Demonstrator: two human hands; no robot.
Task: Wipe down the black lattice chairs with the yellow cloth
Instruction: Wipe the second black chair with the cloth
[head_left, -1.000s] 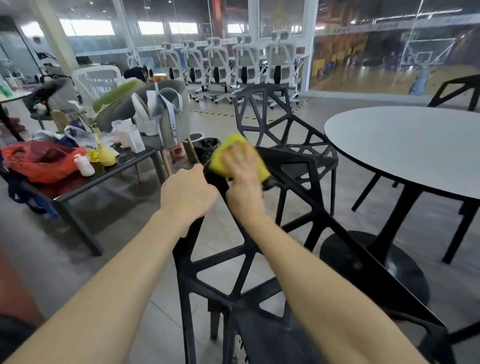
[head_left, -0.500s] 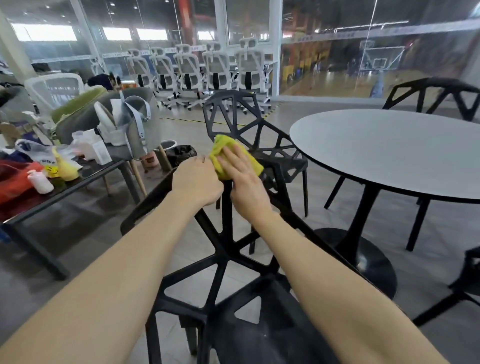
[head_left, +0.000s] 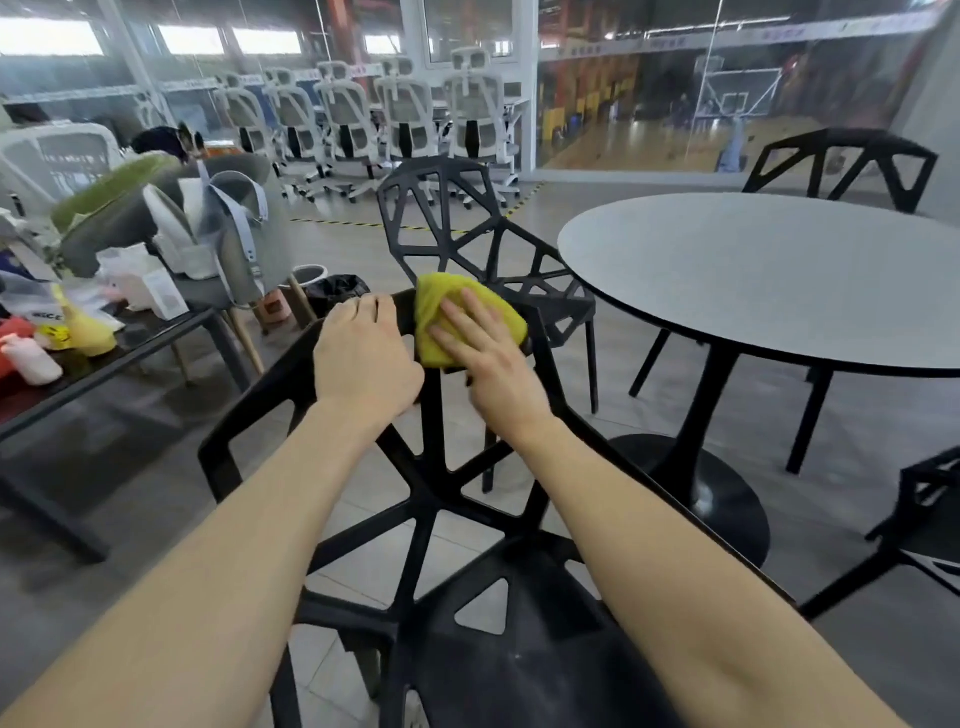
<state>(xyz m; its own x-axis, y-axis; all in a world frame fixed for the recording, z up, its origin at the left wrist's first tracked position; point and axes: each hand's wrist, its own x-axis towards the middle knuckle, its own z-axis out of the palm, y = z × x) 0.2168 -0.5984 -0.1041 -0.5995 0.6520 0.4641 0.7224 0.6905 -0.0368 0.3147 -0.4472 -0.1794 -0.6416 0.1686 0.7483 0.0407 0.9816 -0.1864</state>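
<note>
A black lattice chair (head_left: 431, 483) stands right in front of me, its backrest facing me. My left hand (head_left: 363, 358) grips the top rail of that backrest. My right hand (head_left: 483, 348) presses the folded yellow cloth (head_left: 457, 312) flat on the top rail, just right of my left hand. A second black lattice chair (head_left: 467, 234) stands behind it, beside the round table. A third black lattice chair (head_left: 852, 166) is at the table's far side, and part of another shows at the right edge (head_left: 930, 525).
A round grey table (head_left: 753, 275) on a black pedestal base (head_left: 696, 493) stands to the right. A dark low table (head_left: 104, 358) on the left carries bags and bottles. White office chairs (head_left: 395, 119) line the back. A bin (head_left: 337, 291) stands behind the nearest chair.
My view has swung left to right, so the chair sits more central. The cloth has slid along the top rail under my right hand. My left hand has kept its grip on the rail.
</note>
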